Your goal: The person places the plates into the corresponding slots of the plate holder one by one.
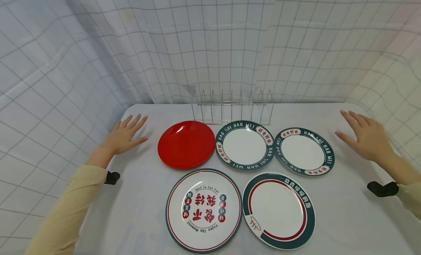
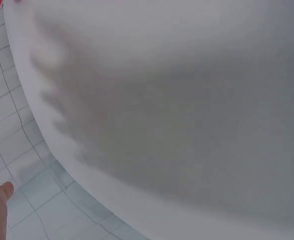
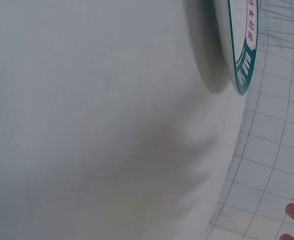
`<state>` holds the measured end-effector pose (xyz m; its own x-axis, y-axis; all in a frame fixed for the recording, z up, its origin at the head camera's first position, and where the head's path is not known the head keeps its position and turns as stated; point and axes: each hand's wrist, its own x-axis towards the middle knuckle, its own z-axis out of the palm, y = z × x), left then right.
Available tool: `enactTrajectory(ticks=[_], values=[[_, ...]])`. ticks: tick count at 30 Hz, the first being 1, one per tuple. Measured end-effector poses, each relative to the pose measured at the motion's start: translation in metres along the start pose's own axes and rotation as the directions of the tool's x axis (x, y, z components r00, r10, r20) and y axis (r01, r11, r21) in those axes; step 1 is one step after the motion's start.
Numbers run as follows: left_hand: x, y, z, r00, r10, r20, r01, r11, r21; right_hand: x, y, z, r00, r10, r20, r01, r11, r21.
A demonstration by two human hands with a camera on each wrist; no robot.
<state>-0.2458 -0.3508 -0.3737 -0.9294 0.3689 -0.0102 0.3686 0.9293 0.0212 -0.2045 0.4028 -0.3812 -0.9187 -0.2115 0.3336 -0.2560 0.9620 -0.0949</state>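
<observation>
My left hand (image 1: 124, 136) hovers with spread fingers at the table's left, nearest to a red plate (image 1: 186, 144). On the other side my right hand (image 1: 370, 138), also spread and holding nothing, is beside a green-rimmed oval-looking plate (image 1: 302, 151). Between these lies a similar green-rimmed plate (image 1: 245, 145). In front are a white plate with red lettering (image 1: 204, 211) and a plate with a broad green rim and red ring (image 1: 279, 211). In the right wrist view, part of a green-rimmed plate (image 3: 244, 60) shows; fingertips appear at that view's edge.
A wire rack (image 1: 231, 110) with upright prongs stands at the back of the white table (image 1: 138, 211), behind the plates. White gridded cloth (image 1: 210, 46) encloses the back and sides. Each wrist carries a black strap-mounted piece (image 1: 112, 178).
</observation>
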Motion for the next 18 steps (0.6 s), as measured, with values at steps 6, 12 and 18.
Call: enactTrajectory(ticks=[6,12,18], values=[[0.007,0.016,-0.001,0.999,0.021,-0.049,-0.022,1.0,-0.017,-0.008,-0.02,-0.002,0.998,0.0,-0.062,0.006,0.995,0.098],[0.021,0.032,0.0,0.995,0.012,-0.102,-0.018,0.998,-0.061,-0.014,-0.037,-0.003,1.0,0.002,-0.02,0.001,0.989,0.147],[0.039,0.051,-0.002,0.989,0.004,-0.151,-0.03,0.984,-0.173,-0.022,-0.054,-0.003,1.0,-0.01,0.017,0.006,0.98,0.199]])
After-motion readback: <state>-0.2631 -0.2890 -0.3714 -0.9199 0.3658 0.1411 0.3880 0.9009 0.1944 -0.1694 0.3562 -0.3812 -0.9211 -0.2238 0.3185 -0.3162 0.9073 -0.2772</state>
